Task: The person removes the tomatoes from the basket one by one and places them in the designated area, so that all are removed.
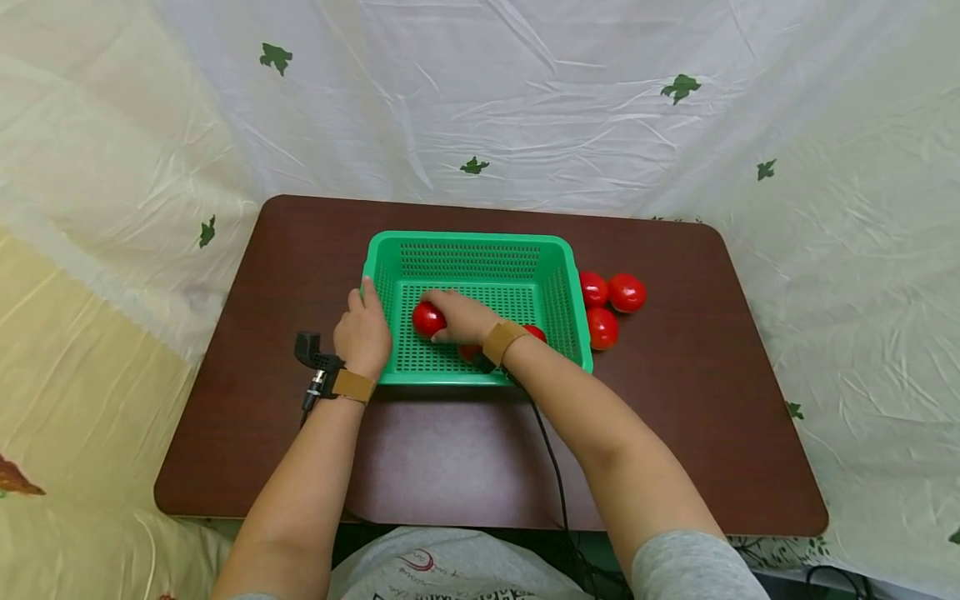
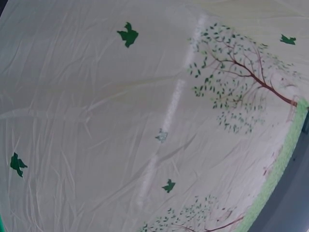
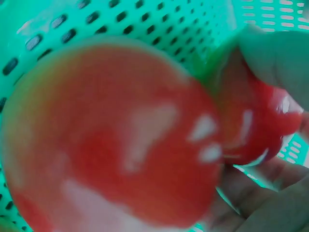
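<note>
My left hand (image 1: 363,335) lies against the left rim of a green plastic basket (image 1: 468,237); its thumb and grip are hidden, and the left wrist view misses the hand. Inside the basket my right hand (image 1: 465,318) grips a shiny red tomato (image 1: 427,319), its thumb and fingers around it. The right wrist view shows the held tomato (image 3: 260,125) between the fingers. A larger-looking, blurred tomato (image 3: 116,135) fills the foreground there. Under the right wrist another tomato (image 1: 469,352) is partly covered, and one more tomato (image 1: 535,332) shows beyond the forearm.
Three tomatoes (image 1: 602,328) sit on the brown table (image 1: 690,375), close by the basket's right side. A black cable (image 1: 555,467) runs from the right wrist over the table's front edge. Pale cloth with green leaf shapes (image 1: 472,165) hangs around the table.
</note>
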The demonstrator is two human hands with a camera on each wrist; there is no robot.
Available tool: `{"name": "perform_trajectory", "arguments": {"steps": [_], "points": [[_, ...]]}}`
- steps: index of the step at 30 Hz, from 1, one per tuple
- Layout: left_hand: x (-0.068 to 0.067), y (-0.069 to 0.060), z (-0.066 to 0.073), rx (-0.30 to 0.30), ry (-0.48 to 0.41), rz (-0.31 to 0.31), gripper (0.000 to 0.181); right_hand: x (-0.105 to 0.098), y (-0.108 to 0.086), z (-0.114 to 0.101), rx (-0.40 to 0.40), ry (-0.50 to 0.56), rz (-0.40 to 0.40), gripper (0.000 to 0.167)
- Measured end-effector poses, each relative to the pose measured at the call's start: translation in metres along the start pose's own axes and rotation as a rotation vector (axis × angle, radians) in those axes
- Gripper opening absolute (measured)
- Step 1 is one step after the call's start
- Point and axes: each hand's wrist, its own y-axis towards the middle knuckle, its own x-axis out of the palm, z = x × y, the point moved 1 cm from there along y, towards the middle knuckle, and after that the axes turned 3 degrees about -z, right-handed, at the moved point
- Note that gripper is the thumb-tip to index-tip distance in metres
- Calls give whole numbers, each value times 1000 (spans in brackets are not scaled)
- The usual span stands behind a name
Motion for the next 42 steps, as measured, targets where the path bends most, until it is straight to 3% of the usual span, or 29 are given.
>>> {"name": "perform_trajectory", "arguments": {"steps": [10, 21, 29, 42], "points": [[-1, 0, 0, -8, 4, -1, 67, -34, -25, -3, -4, 84, 89, 68], [-1, 0, 1, -8, 17, 2, 67, -70, -63, 19, 45, 116, 249, 71], [-1, 0, 2, -22, 9, -13, 67, -79, -78, 32, 79, 142, 290, 75], [-3, -1, 3, -16, -1, -12, 67, -86, -87, 39, 97, 169, 305, 77]]}}
